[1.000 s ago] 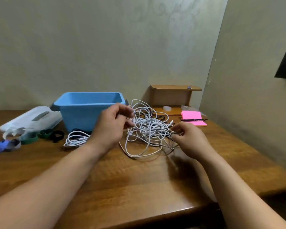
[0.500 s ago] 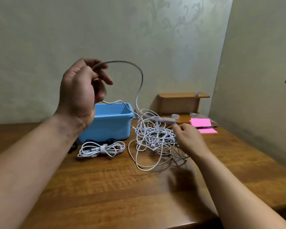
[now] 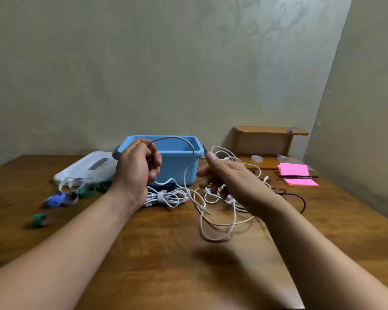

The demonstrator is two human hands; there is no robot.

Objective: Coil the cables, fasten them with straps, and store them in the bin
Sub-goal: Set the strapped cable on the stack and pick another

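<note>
Cable: a white cable (image 3: 189, 157) rises out of the left fist, arches in front of the bin and drops to the counter.
Left hand: the left hand (image 3: 137, 173) is raised in front of the bin with its back to the camera. Its grip is closed, the fingers curled tight round the cable.
Right hand: the right hand (image 3: 222, 173) hovers above the tangle, forearm angled in from the right. Its grip is loose and wide, with one finger pointing up, the others drooping, and nothing clearly held.
Tangle: loose white cables (image 3: 220, 222) lie heaped on the counter under the right hand.
Bundle: a coiled white bundle (image 3: 173, 198), wrapped by a strap (image 3: 160, 196), lies just in front of the bin.
Bin: the blue bin (image 3: 179, 162) stands open behind both hands.
Spare straps: green (image 3: 39, 219), blue (image 3: 55, 200) and more green ones (image 3: 92, 191) sit to the left.
Counter: the wooden counter (image 3: 166, 265) also carries a white plastic piece (image 3: 87, 166), a black cable (image 3: 300, 200), a pink notepad (image 3: 296, 173) with a pen (image 3: 298, 176), and a small wooden shelf (image 3: 269, 139).
</note>
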